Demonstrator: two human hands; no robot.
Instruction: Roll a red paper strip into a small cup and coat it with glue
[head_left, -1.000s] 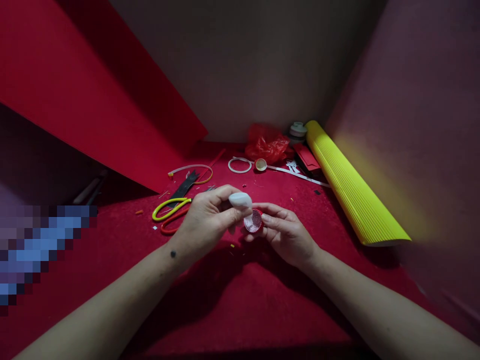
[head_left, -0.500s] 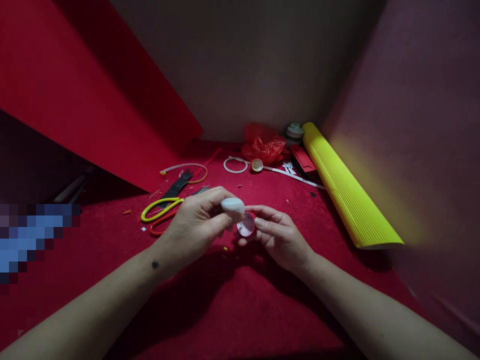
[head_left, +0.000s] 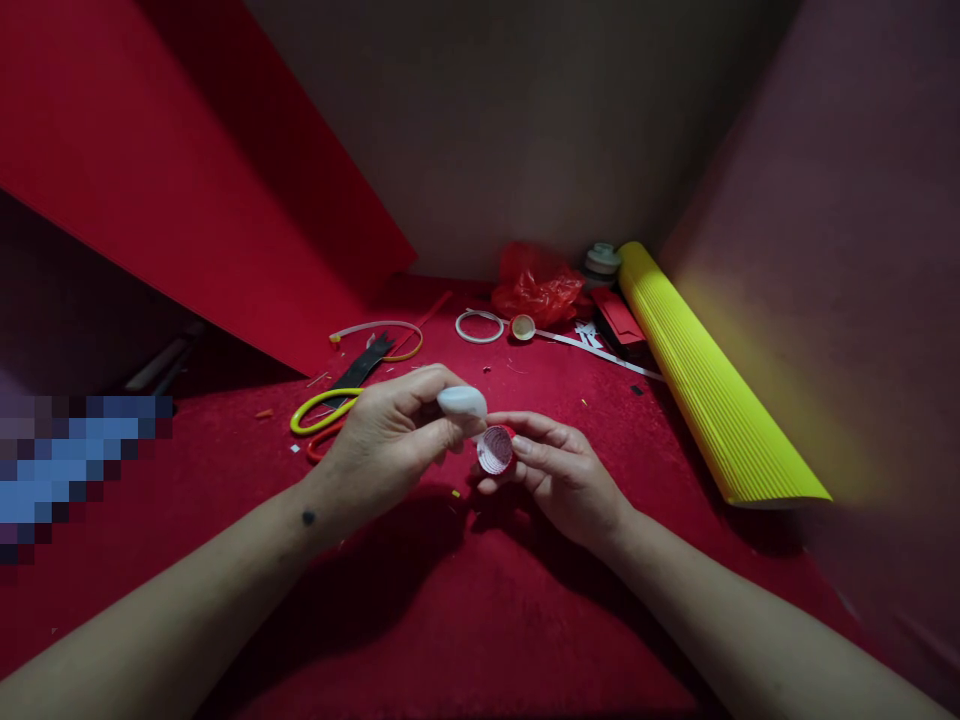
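Note:
A small white plastic squeeze bottle (head_left: 462, 401), which looks like a glue bottle, is pinched between the thumb and fingers of my left hand (head_left: 394, 425). Its tip points down at the near rim of a small round red paper cup (head_left: 496, 450). My right hand (head_left: 566, 475) grips that cup by its right side, thumb on the rim and fingers behind and below. The cup's ridged, whitish inside faces me. Whether the bottle's tip touches the cup, I cannot tell. Scissors with a yellow handle loop (head_left: 295, 416) and a red one lie partly behind my left hand.
A yellow corrugated roll (head_left: 712, 390) lies at the right. Behind are a red plastic bag (head_left: 540, 295), a lidded jar (head_left: 602, 260), a second small cup (head_left: 522, 328) and a white paper ring (head_left: 480, 338). A large red sheet (head_left: 187, 190) leans at the left. Paper scraps dot the red cloth.
The view has shifted slightly, so the background sits a little further right. Both hands keep their holds; the bottle has tilted slightly and the cup's opening shows a bit more.

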